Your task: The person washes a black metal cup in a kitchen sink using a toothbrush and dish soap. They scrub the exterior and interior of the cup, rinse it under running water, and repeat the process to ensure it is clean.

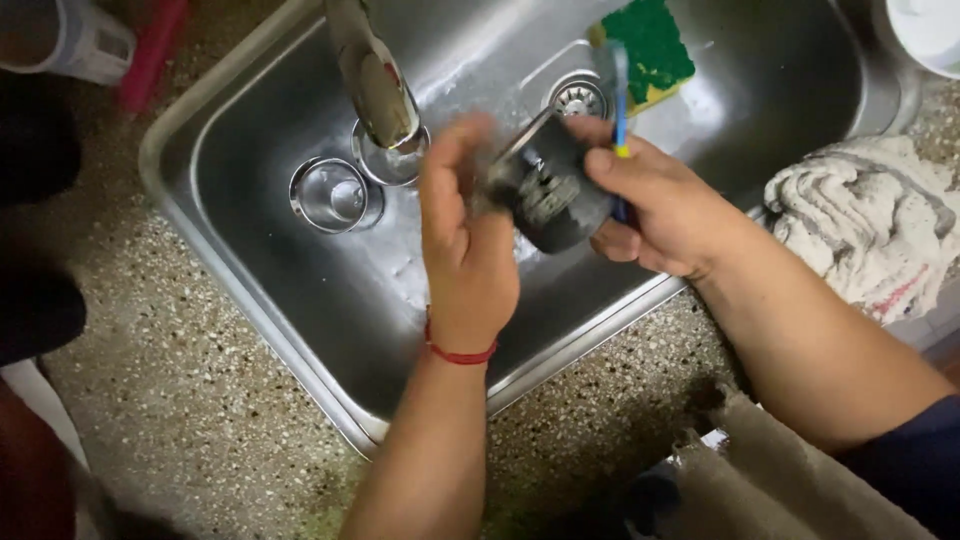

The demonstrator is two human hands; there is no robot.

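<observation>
Right hand [655,215] is clamped around a dark mug [552,195], holding it tilted over the steel sink [800,90], with a blue brush handle [620,95] pinned under the thumb. Left hand [462,240], blurred, is closed against the mug's rim on its left side. A faucet [375,80] stands just beyond, a green sponge [648,45] near the drain

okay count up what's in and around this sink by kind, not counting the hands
Clear glasses standing in the sink: 2
Green and yellow sponge: 1
Dark cup, held by the right hand with the left hand on it: 1
Blue-handled brush: 1
Crumpled cloth: 1
Total: 6
</observation>
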